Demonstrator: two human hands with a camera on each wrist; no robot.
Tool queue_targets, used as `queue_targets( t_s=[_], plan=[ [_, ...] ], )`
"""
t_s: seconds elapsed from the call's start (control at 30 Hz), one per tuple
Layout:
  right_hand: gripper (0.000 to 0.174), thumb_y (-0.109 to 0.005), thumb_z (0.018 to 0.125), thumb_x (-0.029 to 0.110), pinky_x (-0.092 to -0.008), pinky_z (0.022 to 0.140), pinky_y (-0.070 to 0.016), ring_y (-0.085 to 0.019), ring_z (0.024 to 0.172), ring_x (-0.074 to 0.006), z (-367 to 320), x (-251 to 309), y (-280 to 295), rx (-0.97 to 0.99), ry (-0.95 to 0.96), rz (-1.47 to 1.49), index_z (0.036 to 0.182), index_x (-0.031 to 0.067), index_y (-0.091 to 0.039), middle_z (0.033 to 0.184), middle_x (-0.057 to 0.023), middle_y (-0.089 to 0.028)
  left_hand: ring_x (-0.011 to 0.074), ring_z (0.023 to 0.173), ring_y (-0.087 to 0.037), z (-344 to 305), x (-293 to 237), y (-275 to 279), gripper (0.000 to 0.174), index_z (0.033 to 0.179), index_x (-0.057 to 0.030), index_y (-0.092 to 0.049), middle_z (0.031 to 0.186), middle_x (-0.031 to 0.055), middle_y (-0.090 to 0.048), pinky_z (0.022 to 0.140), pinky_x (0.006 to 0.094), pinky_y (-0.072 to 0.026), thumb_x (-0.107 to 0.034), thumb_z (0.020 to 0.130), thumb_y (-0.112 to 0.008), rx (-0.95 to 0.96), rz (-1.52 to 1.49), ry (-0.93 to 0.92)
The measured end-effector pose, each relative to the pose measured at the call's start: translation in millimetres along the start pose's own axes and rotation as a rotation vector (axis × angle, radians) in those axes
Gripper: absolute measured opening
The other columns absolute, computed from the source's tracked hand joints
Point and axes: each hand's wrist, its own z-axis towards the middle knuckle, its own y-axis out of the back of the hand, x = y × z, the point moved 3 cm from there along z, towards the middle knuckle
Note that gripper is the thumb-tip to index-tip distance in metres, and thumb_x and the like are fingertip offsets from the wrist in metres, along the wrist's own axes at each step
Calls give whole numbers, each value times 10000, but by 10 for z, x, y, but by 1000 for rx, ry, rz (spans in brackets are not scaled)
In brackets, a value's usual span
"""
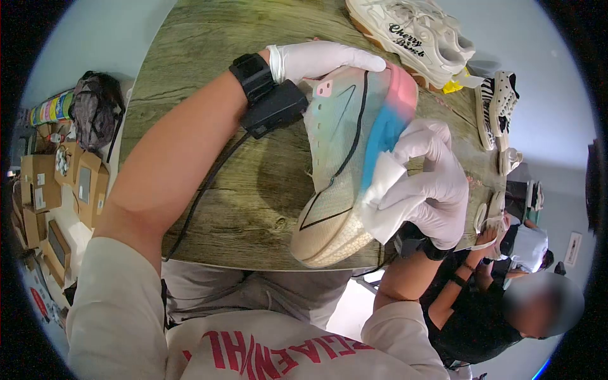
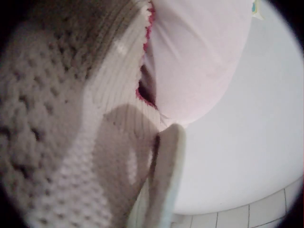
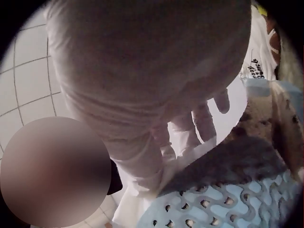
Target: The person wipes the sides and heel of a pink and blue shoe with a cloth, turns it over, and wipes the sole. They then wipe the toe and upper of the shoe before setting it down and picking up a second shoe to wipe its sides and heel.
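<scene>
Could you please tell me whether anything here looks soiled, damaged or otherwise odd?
Yes, the underside of the pastel knit sneaker: dark blotches mark its pale section, beside the patterned light-blue tread, probably dirt.

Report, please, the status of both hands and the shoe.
Left hand: holding shoe. Right hand: pinching white wipe at sole. White sneakers near heel.

Your worktop shows matt wood grain; on it, you see a shoe with ribbed textile upper and textured sole.
</scene>
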Motion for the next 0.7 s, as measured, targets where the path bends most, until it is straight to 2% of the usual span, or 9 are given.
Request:
queue_targets(
  t_s=[0.07, 0.1, 0.17, 0.33, 0.43, 0.5, 0.57, 0.7],
  plan=[
    [331, -797, 738, 468, -411, 889, -392, -521, 969, -263, 27, -24, -24, -16, 0, 74, 779, 140, -789, 979, -19, -636, -7, 392, -330, 42, 32, 13, 423, 1007, -179, -746, 556, -117, -453, 359, 196, -251, -584, 909, -671, 12, -10, 4],
    [331, -797, 738, 468, -411, 889, -392, -521, 969, -263, 26, -46, -65, -18, -2, 71, 779, 140, -789, 979, -19, -636, -4, 392, -329, 46, 31, 11, 436, 1029, -174, -752, 559, -115, -461, 361, 201, -250, -585, 905, -675, 18, -21, 7],
    [372, -760, 797, 485, -410, 871, -395, -520, 951, -265, 12, -83, -119, -113, 19, 177, 771, 114, -776, 977, -40, -634, -4, 393, -327, 45, 24, 16, 447, 1045, -168, -752, 562, -113, -466, 363, 203, -248, -585, 901, -679, 8, -4, 18],
    [398, -745, 823, 489, -406, 870, -399, -523, 946, -269, 24, -59, -108, -116, 13, 143, 761, 96, -755, 962, -51, -635, -7, 399, -324, 137, 121, 48, 462, 1068, -161, -749, 570, -113, -477, 366, 202, -253, -585, 903, -675, 23, 9, 18],
    [405, -738, 832, 494, -404, 869, -402, -527, 939, -268, 27, -44, -108, -139, 3, 108, 764, 95, -748, 932, -46, -635, -14, 403, -321, 149, 110, 8, 466, 1078, -162, -745, 582, -117, -494, 362, 196, -247, -589, 910, -660, 18, -46, -79],
    [409, -735, 834, 499, -404, 868, -404, -530, 930, -267, 35, -44, -113, -161, -1, 86, 767, 95, -746, 915, -43, -636, -22, 406, -338, 35, 29, 19, 447, 1056, -166, -752, 597, -118, -531, 358, 186, -247, -580, 916, -655, 28, -20, 15],
    [408, -738, 832, 503, -400, 868, -404, -538, 917, -264, 36, -49, -101, -227, 9, -5, 765, 100, -741, 893, -32, -636, -25, 407, -347, 40, 38, 25, 433, 1036, -168, -755, 601, -118, -543, 357, 182, -247, -572, 916, -658, 15, 1, 14],
    [410, -743, 825, 507, -401, 875, -405, -544, 915, -261, -9, -68, -92, -306, -52, 23, 761, 102, -739, 894, -26, -636, -30, 408, -366, 50, 48, 41, 402, 979, -173, -760, 604, -118, -560, 355, 173, -249, -558, 914, -665, -3, 8, 32]
  ],
)
